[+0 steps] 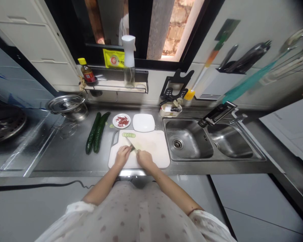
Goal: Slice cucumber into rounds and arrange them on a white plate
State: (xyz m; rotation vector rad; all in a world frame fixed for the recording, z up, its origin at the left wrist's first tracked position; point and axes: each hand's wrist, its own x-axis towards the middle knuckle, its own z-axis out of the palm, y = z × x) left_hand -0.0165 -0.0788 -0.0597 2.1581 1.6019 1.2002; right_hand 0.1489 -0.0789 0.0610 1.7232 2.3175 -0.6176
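On the white cutting board (154,148) my right hand (144,159) is closed around the handle of a kitchen knife (130,143), its blade slanting away to the left. My left hand (122,156) presses its fingertips on a short dark-green piece of cucumber (132,147) beside the blade, partly hidden by the fingers. A short row of pale green cucumber slices (128,135) lies near the board's far edge. Two whole cucumbers (93,133) rest side by side on the steel counter to the left.
Behind the board stand a round plate (114,121) of chopped red bits and a square white plate (143,122). A double sink (188,155) adjoins on the right. A lidded steel pot (77,112) is at the back left, below a shelf with bottles (88,72).
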